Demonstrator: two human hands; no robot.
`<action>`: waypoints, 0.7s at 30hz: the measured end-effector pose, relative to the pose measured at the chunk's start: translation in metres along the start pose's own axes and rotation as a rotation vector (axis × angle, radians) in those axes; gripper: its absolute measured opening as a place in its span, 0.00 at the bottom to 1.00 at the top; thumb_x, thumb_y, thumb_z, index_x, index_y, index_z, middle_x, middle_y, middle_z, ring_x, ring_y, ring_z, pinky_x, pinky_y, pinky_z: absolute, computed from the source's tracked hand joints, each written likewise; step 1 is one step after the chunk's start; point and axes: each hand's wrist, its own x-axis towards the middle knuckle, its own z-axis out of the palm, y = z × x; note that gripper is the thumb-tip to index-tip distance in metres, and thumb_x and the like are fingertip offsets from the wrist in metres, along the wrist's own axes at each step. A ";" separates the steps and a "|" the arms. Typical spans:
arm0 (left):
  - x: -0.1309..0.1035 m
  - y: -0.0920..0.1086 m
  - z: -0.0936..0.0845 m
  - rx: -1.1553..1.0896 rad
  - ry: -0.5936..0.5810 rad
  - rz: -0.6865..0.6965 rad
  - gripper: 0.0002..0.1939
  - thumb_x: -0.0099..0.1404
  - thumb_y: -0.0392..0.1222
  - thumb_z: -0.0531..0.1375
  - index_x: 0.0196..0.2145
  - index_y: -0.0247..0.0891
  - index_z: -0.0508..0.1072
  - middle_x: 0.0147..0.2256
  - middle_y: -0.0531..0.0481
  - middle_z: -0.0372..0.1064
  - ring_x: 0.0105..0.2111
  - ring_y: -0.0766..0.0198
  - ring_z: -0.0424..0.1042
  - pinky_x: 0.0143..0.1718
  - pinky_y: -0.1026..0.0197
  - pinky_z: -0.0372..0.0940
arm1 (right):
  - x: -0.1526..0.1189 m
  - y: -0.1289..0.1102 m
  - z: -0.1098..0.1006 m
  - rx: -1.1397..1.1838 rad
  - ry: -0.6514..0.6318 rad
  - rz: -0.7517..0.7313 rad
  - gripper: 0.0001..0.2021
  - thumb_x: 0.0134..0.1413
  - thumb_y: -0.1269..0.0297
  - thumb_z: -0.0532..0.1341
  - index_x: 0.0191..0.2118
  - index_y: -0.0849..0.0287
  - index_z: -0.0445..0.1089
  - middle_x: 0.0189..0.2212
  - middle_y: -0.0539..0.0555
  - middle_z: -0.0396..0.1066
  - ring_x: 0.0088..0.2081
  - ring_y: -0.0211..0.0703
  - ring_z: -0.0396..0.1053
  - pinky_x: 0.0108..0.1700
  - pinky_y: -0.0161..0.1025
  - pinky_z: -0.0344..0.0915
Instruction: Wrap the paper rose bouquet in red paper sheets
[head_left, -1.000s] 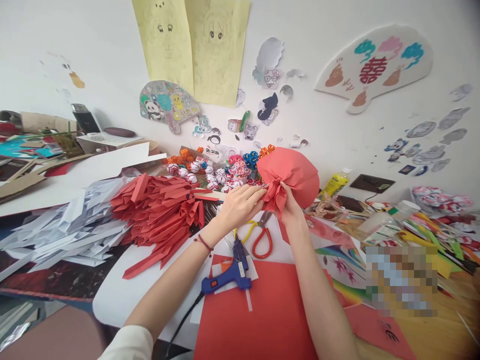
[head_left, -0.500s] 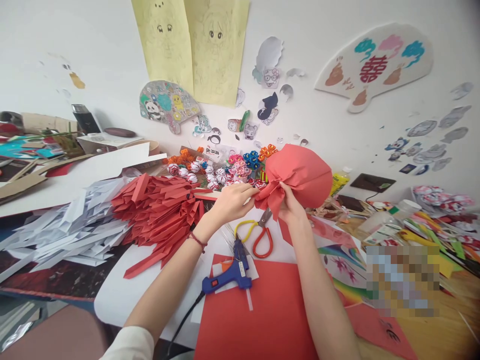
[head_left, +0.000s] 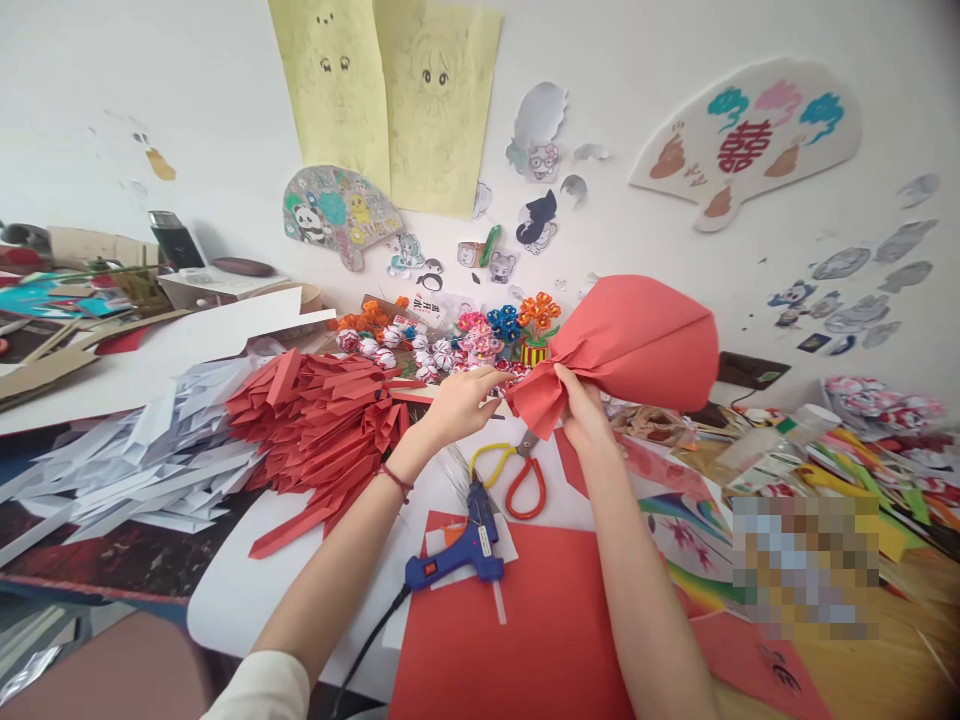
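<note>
A large red paper shape (head_left: 645, 340), rounded and gathered at a pinched neck with a flared, ruffled end, is held up above the table. My right hand (head_left: 585, 405) grips it at the neck, thumb and fingers closed on the paper. Just left of the ruffled end is my left hand (head_left: 466, 402), its fingers apart and nothing held in them. Below the hands, scissors (head_left: 527, 487) with one yellow and one red handle lie on white paper. Nearer to me a blue glue gun (head_left: 457, 555) rests on a red sheet (head_left: 510, 630).
Piles of folded red strips (head_left: 319, 425) and white strips (head_left: 150, 460) lie at the left. Paper flowers (head_left: 480, 340) stand along the wall. Coloured strips (head_left: 862, 480) and bottles crowd the right side. A cord runs from the glue gun towards me.
The red paper shape has swung to the right and now shows more of its length. My left hand's fingers have come away from its ruffled end and spread; my right hand still holds the neck.
</note>
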 end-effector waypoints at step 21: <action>0.056 -0.016 0.030 -0.744 0.260 -0.472 0.11 0.58 0.43 0.63 0.37 0.35 0.77 0.36 0.44 0.77 0.37 0.56 0.75 0.38 0.59 0.69 | -0.013 0.002 0.045 -1.187 -0.176 -0.588 0.15 0.57 0.63 0.54 0.48 0.61 0.69 0.45 0.64 0.69 0.44 0.57 0.69 0.44 0.48 0.66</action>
